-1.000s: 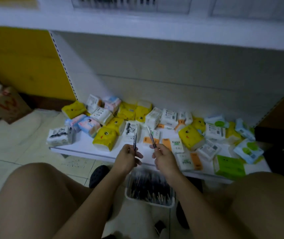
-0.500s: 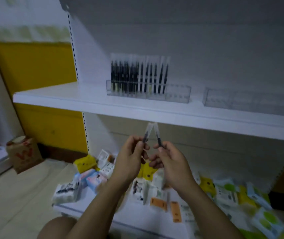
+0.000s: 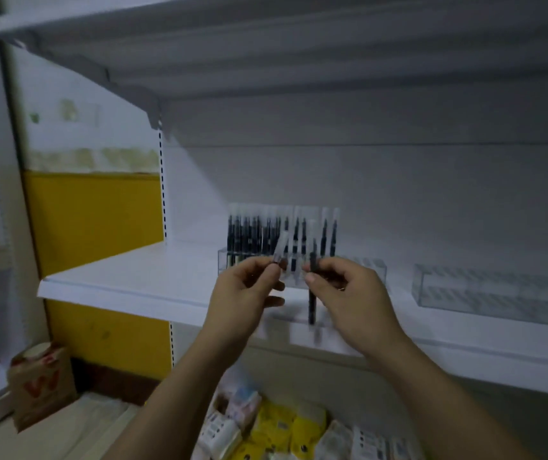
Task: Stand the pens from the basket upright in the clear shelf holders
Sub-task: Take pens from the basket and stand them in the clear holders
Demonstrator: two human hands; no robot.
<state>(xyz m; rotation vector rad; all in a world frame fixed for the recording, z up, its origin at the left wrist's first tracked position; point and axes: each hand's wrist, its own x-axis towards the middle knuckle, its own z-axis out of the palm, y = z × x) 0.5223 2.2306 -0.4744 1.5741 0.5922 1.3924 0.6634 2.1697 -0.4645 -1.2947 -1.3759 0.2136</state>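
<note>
Yellow wall panel (image 3: 93, 224) at far left, with a brown paper bag (image 3: 41, 383) on the floor below it. White metal shelf (image 3: 126, 280) runs across.

Left hand (image 3: 244, 290): thumb and curled fingers pinch a clear-capped dark pen (image 3: 282, 249), tilted with the cap end up, just in front of the clear plastic holder (image 3: 370, 268). The holder's left part carries a row of dark upright pens (image 3: 252, 232); its right end looks unfilled.

Right hand (image 3: 352, 293): fingers curled round a slim dark pen (image 3: 312, 303), held near vertical.

Second clear plastic holder (image 3: 498, 293) further right, no pens seen in it. Basket out of view.

Judgement: square each pen to vertical first and lower one hand at a time. Aim for the free slots right of the row, seat each pen fully before releasing, and avoid nudging its neighbours.
</note>
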